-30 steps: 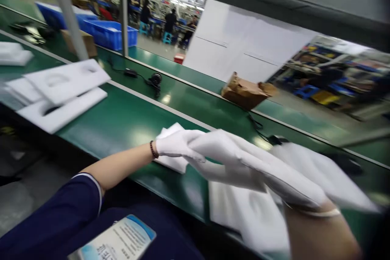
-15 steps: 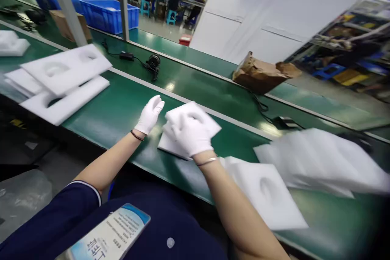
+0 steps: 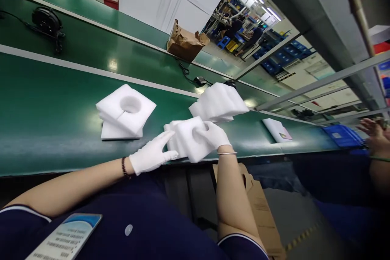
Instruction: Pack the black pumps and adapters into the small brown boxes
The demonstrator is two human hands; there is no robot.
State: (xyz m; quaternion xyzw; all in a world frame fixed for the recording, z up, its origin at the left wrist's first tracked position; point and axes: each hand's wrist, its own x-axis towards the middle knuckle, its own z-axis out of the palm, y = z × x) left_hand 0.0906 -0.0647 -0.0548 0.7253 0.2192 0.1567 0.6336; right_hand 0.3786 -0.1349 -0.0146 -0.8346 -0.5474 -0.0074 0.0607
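Both my white-gloved hands are at the near edge of the green conveyor belt [image 3: 70, 105]. My right hand [image 3: 213, 135] lies over a small stack of white foam inserts [image 3: 187, 140], its fingers reaching over the round recess. My left hand [image 3: 152, 153] lies flat, with its fingertips against the stack's left side. To the left stands another stack of foam inserts [image 3: 126, 110] with a round hole on top. A thicker pile of foam sheets [image 3: 217, 102] sits just beyond my right hand.
A brown paper bag [image 3: 184, 42] and a black cable device [image 3: 47, 21] lie beyond the belt's divider. Further along are a flat white box [image 3: 276, 130] and a blue crate [image 3: 343, 136]. A co-worker's hand [image 3: 374, 136] is at far right. A cardboard box [image 3: 256, 207] stands below the belt.
My view has swung strongly, tilting the whole scene. My left hand has moved from beside the foam stack to against its side. My right hand stays on the stack.
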